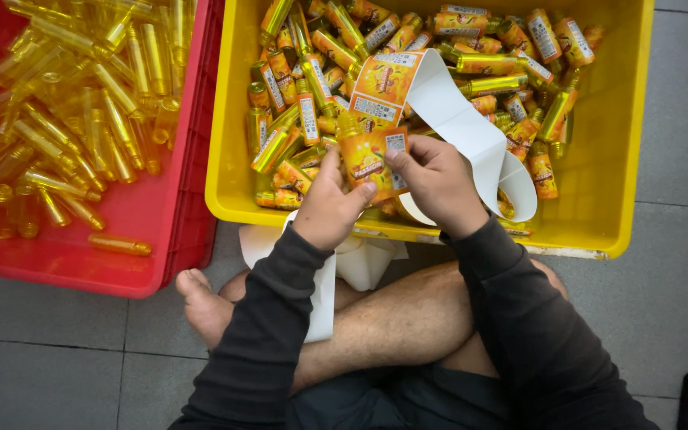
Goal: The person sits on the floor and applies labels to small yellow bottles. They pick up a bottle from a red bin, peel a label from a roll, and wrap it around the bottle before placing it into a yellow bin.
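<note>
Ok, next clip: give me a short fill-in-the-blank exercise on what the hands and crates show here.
1. The labelled bottles lie in the ____ crate.
2. The bare, unlabelled bottles lie in the ____ crate.
3. Both hands, left hand and right hand, hold one small bottle with an orange ____ on it.
4. The white backing strip curls over the ____ crate.

Missing words: yellow; red; label; yellow

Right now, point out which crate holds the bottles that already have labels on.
The yellow crate: its bottles wear orange labels, while those in the red crate are bare.
</note>
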